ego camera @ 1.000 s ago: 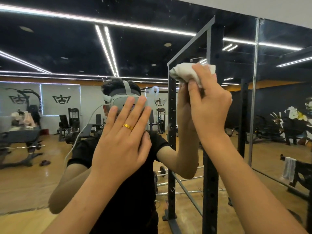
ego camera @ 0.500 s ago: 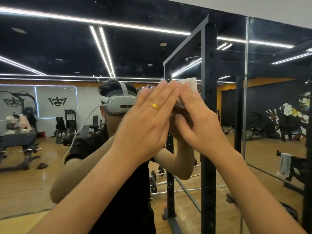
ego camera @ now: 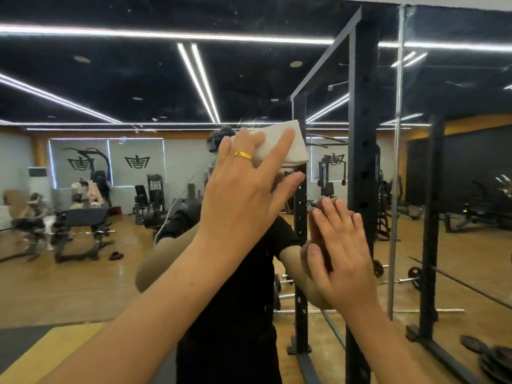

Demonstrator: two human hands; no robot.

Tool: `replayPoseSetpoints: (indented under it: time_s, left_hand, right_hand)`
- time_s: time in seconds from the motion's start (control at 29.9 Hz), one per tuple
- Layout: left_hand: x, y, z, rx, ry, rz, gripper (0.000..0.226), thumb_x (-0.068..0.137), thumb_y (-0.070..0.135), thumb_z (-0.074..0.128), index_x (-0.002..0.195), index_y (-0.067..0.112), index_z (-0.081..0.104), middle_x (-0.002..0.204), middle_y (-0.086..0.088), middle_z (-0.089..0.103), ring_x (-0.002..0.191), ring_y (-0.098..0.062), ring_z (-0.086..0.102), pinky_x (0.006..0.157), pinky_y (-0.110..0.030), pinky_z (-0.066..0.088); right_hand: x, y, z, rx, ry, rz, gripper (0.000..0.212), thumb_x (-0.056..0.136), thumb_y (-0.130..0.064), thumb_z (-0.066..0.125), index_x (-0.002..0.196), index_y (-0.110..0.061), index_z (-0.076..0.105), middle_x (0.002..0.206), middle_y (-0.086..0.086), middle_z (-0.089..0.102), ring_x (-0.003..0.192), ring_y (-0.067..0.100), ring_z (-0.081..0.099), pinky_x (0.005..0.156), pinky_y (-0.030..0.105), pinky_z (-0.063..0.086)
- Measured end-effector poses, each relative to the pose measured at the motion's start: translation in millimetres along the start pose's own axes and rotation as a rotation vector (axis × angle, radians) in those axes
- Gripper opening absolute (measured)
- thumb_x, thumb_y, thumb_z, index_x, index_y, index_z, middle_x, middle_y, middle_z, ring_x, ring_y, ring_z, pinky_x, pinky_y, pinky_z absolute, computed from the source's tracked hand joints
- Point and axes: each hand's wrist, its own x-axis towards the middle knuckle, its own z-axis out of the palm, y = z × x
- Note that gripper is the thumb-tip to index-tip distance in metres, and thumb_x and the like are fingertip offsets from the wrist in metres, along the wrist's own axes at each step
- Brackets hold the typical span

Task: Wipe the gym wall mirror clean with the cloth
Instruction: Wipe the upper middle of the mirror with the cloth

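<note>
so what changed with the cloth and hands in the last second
The cloth passed from the right hand to the left hand, which now presses it on the mirror with straight fingers. The right hand dropped lower, empty, flat on the mirror. Both hands stay raised at the mirror.

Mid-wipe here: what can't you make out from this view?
- Head view: most of the cloth, covered by the left hand.
- Head view: the mirror behind the right hand, covered by it.
- Head view: the mirror's left extent, cut off by the frame edge.
- Head view: its cleanliness, lost among reflections.
</note>
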Motion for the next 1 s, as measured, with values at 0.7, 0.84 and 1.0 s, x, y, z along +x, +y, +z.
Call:
replayPoseSetpoints:
  time_s: [0.7, 0.84, 1.0]
  left_hand:
    - [-7, 8, 33, -0.089, 0.164, -0.037, 0.041, 0.100, 0.015, 0.064, 0.140, 0.004, 0.059, 0.153, -0.009, 0.046, 0.145, -0.038, 0.039, 0.111, -0.052, 0.043]
    - [8, 9, 37, -0.148, 0.132, 0.005, 0.044, 0.094, 0.000, 0.070, 0.137, 0.006, 0.063, 0.147, -0.012, 0.057, 0.141, -0.037, 0.047, 0.107, -0.058, 0.049]
    - [57, 22, 37, -0.060, 0.098, 0.071, 0.044, 0.091, -0.001, 0.070, 0.133, 0.011, 0.067, 0.145, -0.013, 0.059, 0.137, -0.042, 0.051, 0.092, -0.054, 0.057]
  right_hand:
    - [-4, 3, 4, -0.028, 0.069, -0.033, 0.054, 0.102, -0.019, 0.047, 0.154, -0.006, 0.042, 0.164, 0.013, 0.036, 0.157, 0.026, 0.024, 0.130, 0.041, 0.012]
    - [-5, 1, 5, -0.022, 0.086, -0.025, 0.053, 0.102, -0.019, 0.047, 0.153, -0.006, 0.043, 0.163, 0.011, 0.036, 0.157, 0.024, 0.024, 0.129, 0.042, 0.013]
    - [-4, 4, 6, -0.025, 0.083, -0.029, 0.052, 0.102, -0.021, 0.046, 0.152, -0.005, 0.044, 0.162, 0.012, 0.037, 0.156, 0.025, 0.026, 0.129, 0.041, 0.013]
